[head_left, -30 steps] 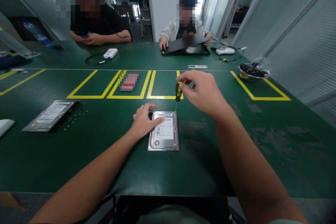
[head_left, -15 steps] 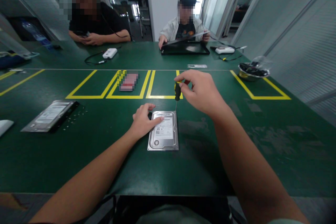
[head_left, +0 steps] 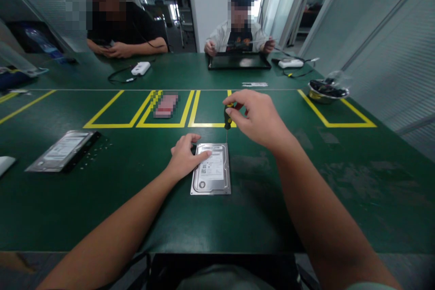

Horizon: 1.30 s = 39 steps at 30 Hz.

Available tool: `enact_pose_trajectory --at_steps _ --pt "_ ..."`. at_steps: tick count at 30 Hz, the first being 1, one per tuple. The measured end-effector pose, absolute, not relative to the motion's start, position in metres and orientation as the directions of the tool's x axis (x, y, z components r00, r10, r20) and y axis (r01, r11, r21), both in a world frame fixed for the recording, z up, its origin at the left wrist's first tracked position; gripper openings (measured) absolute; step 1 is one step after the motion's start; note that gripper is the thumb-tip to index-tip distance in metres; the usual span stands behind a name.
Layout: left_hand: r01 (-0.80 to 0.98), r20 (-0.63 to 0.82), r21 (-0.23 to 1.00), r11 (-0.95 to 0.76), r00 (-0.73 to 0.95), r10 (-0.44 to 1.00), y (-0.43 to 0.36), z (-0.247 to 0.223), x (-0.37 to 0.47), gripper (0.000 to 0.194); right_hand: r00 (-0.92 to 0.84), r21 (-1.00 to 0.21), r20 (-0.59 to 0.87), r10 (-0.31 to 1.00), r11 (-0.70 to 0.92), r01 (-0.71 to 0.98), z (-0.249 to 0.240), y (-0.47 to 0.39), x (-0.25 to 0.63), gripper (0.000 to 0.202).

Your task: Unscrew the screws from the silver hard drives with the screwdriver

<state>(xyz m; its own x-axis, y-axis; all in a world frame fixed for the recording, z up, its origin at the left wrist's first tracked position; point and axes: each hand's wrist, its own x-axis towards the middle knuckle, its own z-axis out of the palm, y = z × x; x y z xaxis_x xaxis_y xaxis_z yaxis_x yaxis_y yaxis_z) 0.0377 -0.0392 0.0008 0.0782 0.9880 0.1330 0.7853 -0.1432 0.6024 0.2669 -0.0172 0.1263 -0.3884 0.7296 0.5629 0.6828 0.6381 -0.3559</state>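
Head view: a rectangular hard drive (head_left: 215,185) of bright metal lies flat on the smooth green tabletop (head_left: 163,226), directly before the wearer. Its cover has a stepped, contoured rim, a white printed label (head_left: 215,171) and a round mark near one corner. Left hand (head_left: 183,157): fingers spread at the drive's left side, thumb laid across the label. Right hand (head_left: 256,117): thumb and fingers pinched around the black-and-yellow handle of a screwdriver (head_left: 227,122); its thin shaft stands nearly upright over the drive's far right corner. A second drive (head_left: 59,152) lies well to the left, small pale bits (head_left: 93,152) scattered beside it.

Visibility limits: the screwdriver tip is too fine to confirm seating. The label text is illegible. The thumb covers part of the label. A pink rectangular item (head_left: 166,105) is pixelated. A white object (head_left: 6,164) is cut off by the left edge.
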Motion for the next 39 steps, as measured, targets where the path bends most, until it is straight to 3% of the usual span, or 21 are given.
enact_pose_trajectory --at_steps 8,18,23,29,39 --pt "0.783 0.132 0.606 -0.141 0.076 0.988 -0.0396 0.0012 0.038 0.055 -0.387 -0.343 0.59 0.708 0.654 0.674 0.1264 -0.0177 0.2651 0.007" --pt "0.782 0.114 0.609 -0.129 0.075 0.991 -0.0408 0.0045 0.0385 0.056 -0.422 -0.326 0.571 0.705 0.666 0.671 0.1256 -0.0166 0.2694 0.029" --pt "0.783 0.109 0.61 -0.125 0.073 0.991 -0.0409 0.0043 0.0386 0.056 -0.411 -0.322 0.584 0.7 0.665 0.674 0.1254 -0.0162 0.2693 0.029" --pt "0.777 0.126 0.614 -0.137 0.074 0.989 -0.0403 0.0013 0.0375 0.057 -0.416 -0.299 0.571 0.708 0.651 0.698 0.1297 -0.0187 0.2675 0.012" --pt "0.779 0.115 0.613 -0.128 0.073 0.991 -0.04 0.0032 0.0389 0.056 -0.41 -0.327 0.569 0.713 0.653 0.682 0.1263 -0.0171 0.2683 0.025"
